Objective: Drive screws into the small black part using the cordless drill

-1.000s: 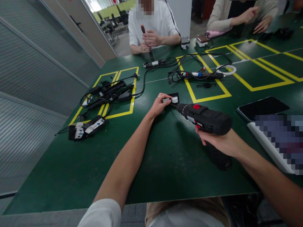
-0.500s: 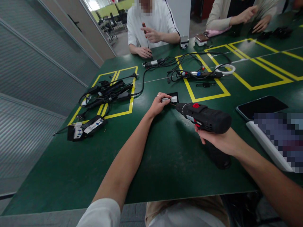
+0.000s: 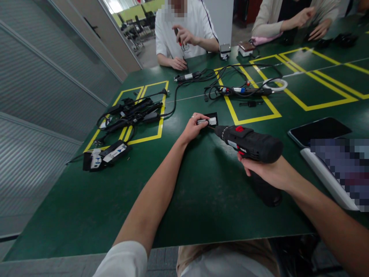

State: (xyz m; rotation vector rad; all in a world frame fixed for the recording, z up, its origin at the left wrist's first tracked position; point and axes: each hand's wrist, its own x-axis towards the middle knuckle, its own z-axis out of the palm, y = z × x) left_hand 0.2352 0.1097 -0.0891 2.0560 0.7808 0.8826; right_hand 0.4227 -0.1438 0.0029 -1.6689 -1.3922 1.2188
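Note:
My right hand (image 3: 263, 169) is wrapped round the grip of a black cordless drill (image 3: 250, 143) with red details. Its thin bit points left, its tip close to a small black rectangular piece with a white label (image 3: 212, 120) on the green table. Fingers of my left hand (image 3: 193, 127) press on the left part of that black piece, holding it against the tabletop. Where exactly the bit's tip meets the piece is too small to make out. The underside of the piece is hidden.
On the left lie tangled black cables with adapters (image 3: 138, 111) and black pieces with white labels (image 3: 106, 154). Farther back are a corded tool (image 3: 245, 90) and a white ring (image 3: 275, 84). A phone (image 3: 318, 130) rests at right. Across the table, a person (image 3: 184, 34) holds a screwdriver.
My hands, the drill and the black piece stay almost still. Across the table, the person's upper hand and screwdriver have shifted slightly.

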